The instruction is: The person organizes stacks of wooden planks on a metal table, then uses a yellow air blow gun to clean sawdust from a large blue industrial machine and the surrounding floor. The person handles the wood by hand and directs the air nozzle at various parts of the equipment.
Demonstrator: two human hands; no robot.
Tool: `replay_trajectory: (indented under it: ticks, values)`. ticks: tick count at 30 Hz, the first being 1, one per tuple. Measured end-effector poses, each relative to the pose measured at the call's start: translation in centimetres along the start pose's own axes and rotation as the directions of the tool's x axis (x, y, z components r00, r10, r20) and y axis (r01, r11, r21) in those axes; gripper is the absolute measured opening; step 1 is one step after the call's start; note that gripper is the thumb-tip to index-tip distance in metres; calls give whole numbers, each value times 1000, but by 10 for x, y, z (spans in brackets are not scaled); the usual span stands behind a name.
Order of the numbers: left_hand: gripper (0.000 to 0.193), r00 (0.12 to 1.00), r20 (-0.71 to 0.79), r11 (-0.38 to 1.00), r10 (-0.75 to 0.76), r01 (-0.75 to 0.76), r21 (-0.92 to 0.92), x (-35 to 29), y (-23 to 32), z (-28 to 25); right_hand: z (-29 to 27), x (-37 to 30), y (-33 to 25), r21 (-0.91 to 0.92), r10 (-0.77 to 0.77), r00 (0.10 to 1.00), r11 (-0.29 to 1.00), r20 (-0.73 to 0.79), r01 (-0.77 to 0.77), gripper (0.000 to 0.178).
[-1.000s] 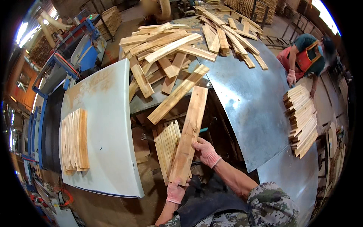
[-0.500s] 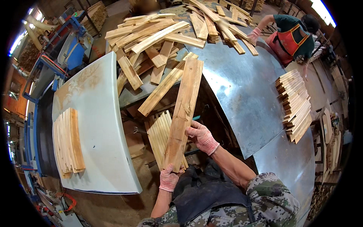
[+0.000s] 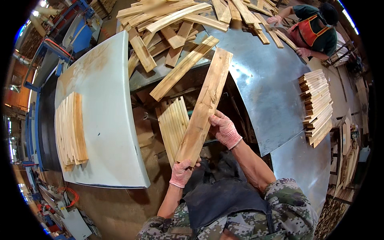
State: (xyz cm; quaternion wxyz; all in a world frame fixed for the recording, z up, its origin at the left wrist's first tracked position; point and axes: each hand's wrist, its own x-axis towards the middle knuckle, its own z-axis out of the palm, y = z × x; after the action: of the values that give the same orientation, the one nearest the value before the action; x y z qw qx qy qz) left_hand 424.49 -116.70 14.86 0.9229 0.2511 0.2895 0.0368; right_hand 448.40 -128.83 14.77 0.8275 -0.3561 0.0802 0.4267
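Head view: shows a long, flat wooden board (image 3: 206,102) at centre, held aslant before the body, upper end pointing away and leaning to the right. Grips the lower end in the left hand (image 3: 181,174), gloved in pink, thumb side on the upper face and fingertips just visible past the right edge. Grasps the right edge farther up in the right hand (image 3: 225,129), likewise gloved, with thumb against the wood and the other fingers largely hidden. Reveals a row of pale boards (image 3: 169,124) below, partly covered by the held board. Includes, just left of the upper end, a loose board (image 3: 182,72) slanting from a jumbled wood pile (image 3: 176,18) at the top, heaped partly on a metal table (image 3: 268,100). Presents at left a white table (image 3: 108,120) bearing a stack of boards (image 3: 71,132), and at right a staggered row of boards (image 3: 317,108) on the metal table. Places at upper right a co-worker (image 3: 308,32) in dark green sleeves and a red apron. Shows at the lower edge a dark apron (image 3: 226,200) over camouflage clothing
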Motion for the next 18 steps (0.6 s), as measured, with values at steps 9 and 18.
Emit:
replay_trajectory:
  ticks: [9, 18]
  values:
    - [60, 997, -15, 991, -72, 70, -116, -5, -27, -39, 27, -14, 5, -140, 7, 998, 990, -70, -16, 41]
    - [33, 976, -34, 967, 214, -217, -137, 80, 117, 45, -20, -55, -6, -150, 77, 996, 986, 34, -71, 79]
